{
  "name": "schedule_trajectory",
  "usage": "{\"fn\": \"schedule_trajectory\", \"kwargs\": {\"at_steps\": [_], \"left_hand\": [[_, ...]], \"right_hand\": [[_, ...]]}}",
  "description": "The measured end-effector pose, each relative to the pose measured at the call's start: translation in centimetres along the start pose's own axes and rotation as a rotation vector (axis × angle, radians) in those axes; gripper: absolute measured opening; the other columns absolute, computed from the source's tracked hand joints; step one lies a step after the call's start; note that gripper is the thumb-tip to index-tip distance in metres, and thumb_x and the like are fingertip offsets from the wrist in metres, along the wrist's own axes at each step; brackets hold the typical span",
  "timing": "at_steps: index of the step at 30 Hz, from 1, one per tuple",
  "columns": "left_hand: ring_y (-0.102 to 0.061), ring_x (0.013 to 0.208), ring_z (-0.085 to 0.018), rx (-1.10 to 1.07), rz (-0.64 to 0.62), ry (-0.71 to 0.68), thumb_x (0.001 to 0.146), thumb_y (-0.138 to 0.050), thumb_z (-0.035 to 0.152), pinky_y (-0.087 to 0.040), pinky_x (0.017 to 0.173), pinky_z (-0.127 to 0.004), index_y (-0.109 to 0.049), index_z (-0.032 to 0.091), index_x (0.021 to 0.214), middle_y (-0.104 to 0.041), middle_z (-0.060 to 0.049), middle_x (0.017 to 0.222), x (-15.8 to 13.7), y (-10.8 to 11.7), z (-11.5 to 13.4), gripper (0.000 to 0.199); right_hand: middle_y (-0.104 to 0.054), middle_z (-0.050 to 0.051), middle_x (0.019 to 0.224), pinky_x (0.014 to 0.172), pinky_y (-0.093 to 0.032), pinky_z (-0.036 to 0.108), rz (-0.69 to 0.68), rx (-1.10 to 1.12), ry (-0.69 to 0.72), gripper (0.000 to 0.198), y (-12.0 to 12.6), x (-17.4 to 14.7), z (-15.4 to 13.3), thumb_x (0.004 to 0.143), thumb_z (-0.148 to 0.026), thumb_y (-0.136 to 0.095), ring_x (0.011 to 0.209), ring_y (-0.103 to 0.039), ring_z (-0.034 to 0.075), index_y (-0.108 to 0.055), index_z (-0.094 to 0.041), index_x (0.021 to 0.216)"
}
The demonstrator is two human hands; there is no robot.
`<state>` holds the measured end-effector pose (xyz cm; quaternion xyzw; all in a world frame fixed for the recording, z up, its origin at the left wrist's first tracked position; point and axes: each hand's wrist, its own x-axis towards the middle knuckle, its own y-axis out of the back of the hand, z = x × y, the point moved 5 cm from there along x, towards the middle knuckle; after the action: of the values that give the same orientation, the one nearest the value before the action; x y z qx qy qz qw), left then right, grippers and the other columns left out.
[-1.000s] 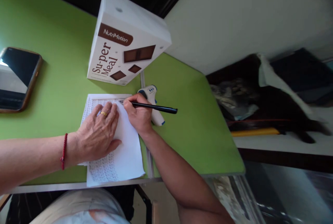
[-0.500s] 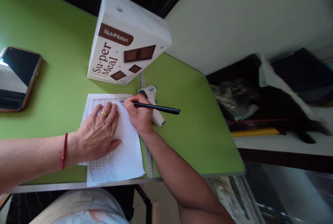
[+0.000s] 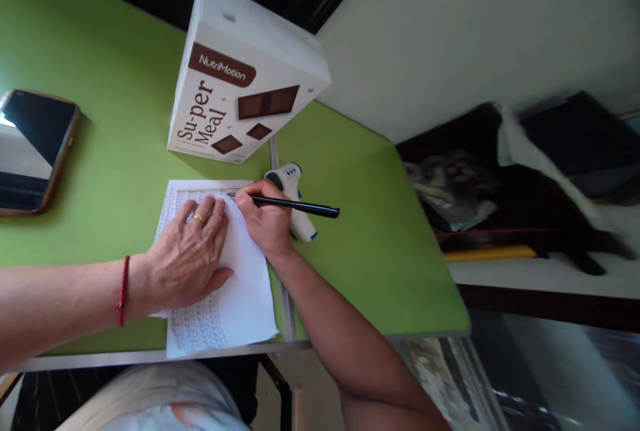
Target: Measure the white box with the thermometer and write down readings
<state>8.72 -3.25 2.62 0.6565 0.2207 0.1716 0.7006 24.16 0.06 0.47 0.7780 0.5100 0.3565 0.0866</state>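
My left hand [image 3: 193,257] lies flat with fingers stretched out across a sheet of paper [image 3: 247,301] that bears dense handwriting on its left part. More written paper shows under it at the upper left. Between the thumb and fingers of my right hand [image 3: 267,217] is a black pen [image 3: 305,206], its tip at the upper part of the paper. The pen leans to the right. Just behind my right hand, partly covered by it, lies a white and blue infrared thermometer [image 3: 303,224].
A white NutriMotion box [image 3: 220,104] stands upright beyond the paper. At the far left a smartphone [image 3: 37,151] lies on the green table [image 3: 380,251]. A shelf [image 3: 550,277] with bags and dark cloth is on the right, below a pale wall [image 3: 450,37].
My right hand and the pen have shifted slightly to the left along the top of the paper. My left hand has stayed in place.
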Motion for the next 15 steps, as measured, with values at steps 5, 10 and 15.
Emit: {"fn": "schedule_trajectory", "kwargs": {"at_steps": [5,10,15], "left_hand": [[-0.041,0.153,-0.045,0.000,-0.002,0.009,0.103,-0.052,0.051,-0.038,0.121,-0.055,-0.051,-0.006,0.151,-0.043,-0.033,0.162,0.06,0.01,-0.07,0.074],[-0.040,0.153,-0.046,0.006,-0.016,0.005,0.104,-0.050,0.052,-0.038,0.122,-0.056,-0.048,-0.007,0.153,-0.042,-0.033,0.162,0.13,-0.10,-0.06,0.076],[-0.040,0.153,-0.048,-0.002,0.001,-0.002,0.105,-0.050,0.051,-0.038,0.122,-0.057,-0.048,-0.009,0.152,-0.041,-0.035,0.162,0.16,-0.13,-0.02,0.076]], "right_hand": [[-0.064,-0.004,0.063,0.064,-0.054,0.029,0.000,-0.028,0.023,0.015,0.07,0.04,-0.10,0.085,-0.032,-0.059,0.060,-0.059,0.015,-0.058,-0.026,0.071],[-0.062,-0.005,0.063,0.063,-0.053,0.029,-0.002,0.005,0.053,0.014,0.05,0.01,-0.21,0.085,-0.031,-0.060,0.059,-0.058,0.015,-0.058,-0.026,0.072],[-0.062,-0.005,0.064,0.064,-0.054,0.030,-0.009,0.006,0.021,0.015,0.05,0.03,-0.05,0.085,-0.030,-0.061,0.061,-0.059,0.016,-0.057,-0.026,0.072]]}}
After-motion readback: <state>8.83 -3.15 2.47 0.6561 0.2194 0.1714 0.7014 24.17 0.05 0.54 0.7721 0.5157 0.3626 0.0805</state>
